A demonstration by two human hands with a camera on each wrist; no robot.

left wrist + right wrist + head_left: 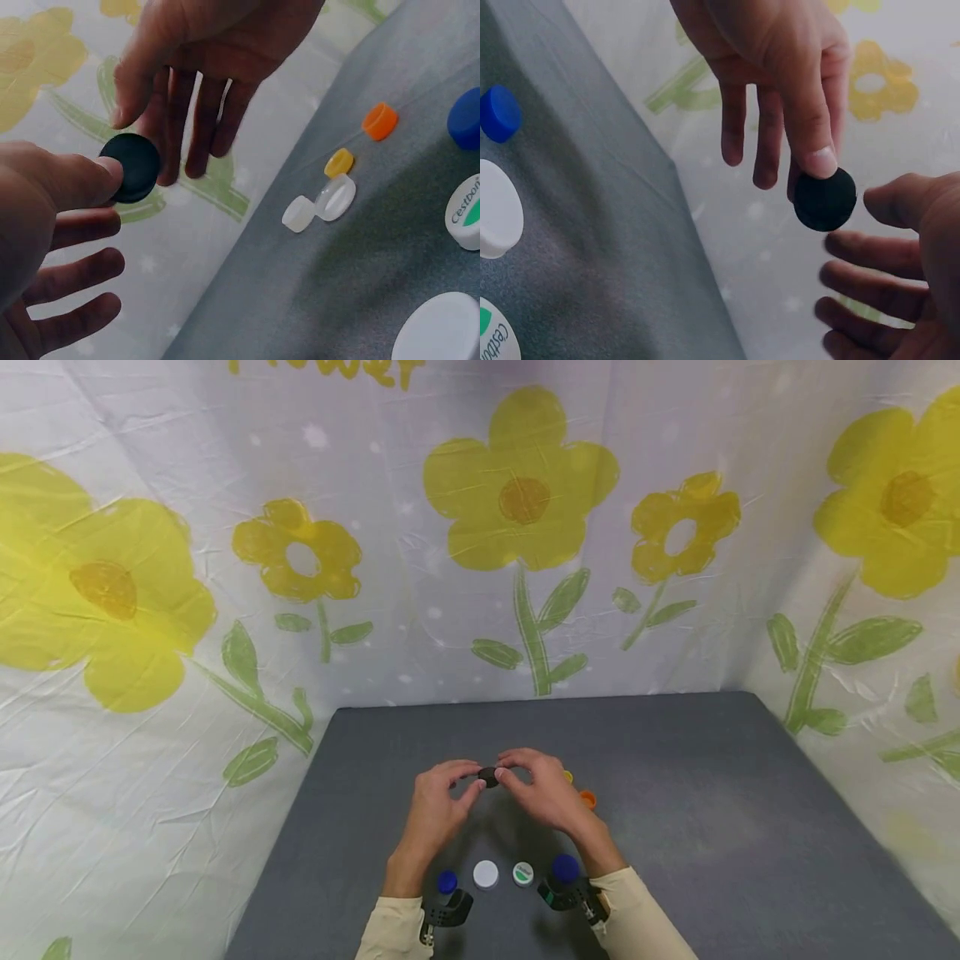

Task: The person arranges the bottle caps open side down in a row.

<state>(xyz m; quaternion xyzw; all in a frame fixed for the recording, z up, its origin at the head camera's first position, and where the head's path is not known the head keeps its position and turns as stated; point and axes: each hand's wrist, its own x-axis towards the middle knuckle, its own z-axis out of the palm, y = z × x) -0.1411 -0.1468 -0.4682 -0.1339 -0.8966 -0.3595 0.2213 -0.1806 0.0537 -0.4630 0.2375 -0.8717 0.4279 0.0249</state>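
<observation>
My left hand [437,803] pinches a dark round bottle cap [489,777] above the table, thumb laid on its face. In the left wrist view the cap [135,171] shows a flat, plain dark side. My right hand [542,792] is held on the cap's other side, fingers extended. In the right wrist view its thumb stands a little off the cap [825,199], with the index fingertip close under the rim. The pinching fingers behind the cap are partly hidden.
On the grey table [697,827] lie a small blue cap [447,882], a white cap [486,874], a Cestbon cap [523,873] and a larger blue cap [566,868]. Beyond them are an orange cap [380,121], a yellow cap [339,163] and translucent caps [335,197]. A flower-printed curtain [420,635] hangs behind.
</observation>
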